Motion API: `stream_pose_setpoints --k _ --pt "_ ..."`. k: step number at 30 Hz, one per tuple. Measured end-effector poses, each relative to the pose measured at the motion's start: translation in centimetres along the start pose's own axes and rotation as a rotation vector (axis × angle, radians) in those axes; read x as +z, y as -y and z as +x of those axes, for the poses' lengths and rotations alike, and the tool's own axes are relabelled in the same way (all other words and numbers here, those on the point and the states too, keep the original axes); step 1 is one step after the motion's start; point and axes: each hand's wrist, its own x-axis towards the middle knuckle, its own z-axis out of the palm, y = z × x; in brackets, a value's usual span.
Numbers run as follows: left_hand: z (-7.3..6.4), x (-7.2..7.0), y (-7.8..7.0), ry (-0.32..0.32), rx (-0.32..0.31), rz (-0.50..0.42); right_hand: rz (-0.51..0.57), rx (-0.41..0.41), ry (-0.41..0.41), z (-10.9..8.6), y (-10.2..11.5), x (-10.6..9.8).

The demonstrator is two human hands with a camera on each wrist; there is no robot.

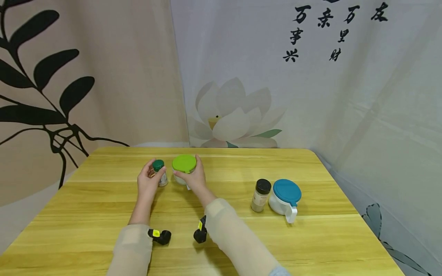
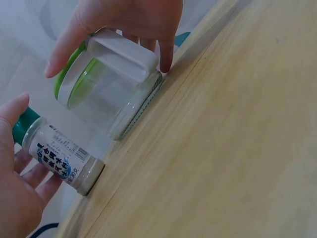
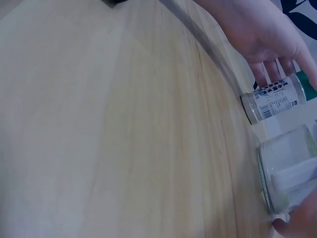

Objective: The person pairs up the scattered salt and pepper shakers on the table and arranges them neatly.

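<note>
At the far left of the table, my left hand (image 1: 147, 182) holds a small seasoning bottle (image 1: 163, 180) with a dark green cap, its thumb by the cap and fingers behind the label. In the left wrist view the bottle (image 2: 59, 153) stands upright with its base at the tabletop. Just to its right, my right hand (image 1: 197, 179) grips a clear glass jar (image 2: 101, 101) with a bright green lid (image 1: 184, 163) and a white handle (image 2: 124, 55). The thumb lies by the lid and the fingers reach round past the handle. A narrow gap separates bottle and jar.
Farther right on the wooden table (image 1: 221, 237) stand a black-capped seasoning bottle (image 1: 259, 199) and a blue-lidded jar (image 1: 286, 191) with a white handle, side by side. Behind the table's back edge hangs a printed curtain (image 1: 138, 76). Black wrist devices (image 1: 162, 237) sit at both sleeves.
</note>
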Motion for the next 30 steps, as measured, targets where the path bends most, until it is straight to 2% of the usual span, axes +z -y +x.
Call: stream_pose_setpoints --k 16,30 --pt "0.0 0.0 -0.1 -0.009 -0.009 0.012 0.031 0.021 -0.062 0.1 -0.2 0.8" --pt "0.0 -0.1 -1.0 0.004 -0.055 0.003 0.016 0.028 -0.059 0.1 0.0 0.7"
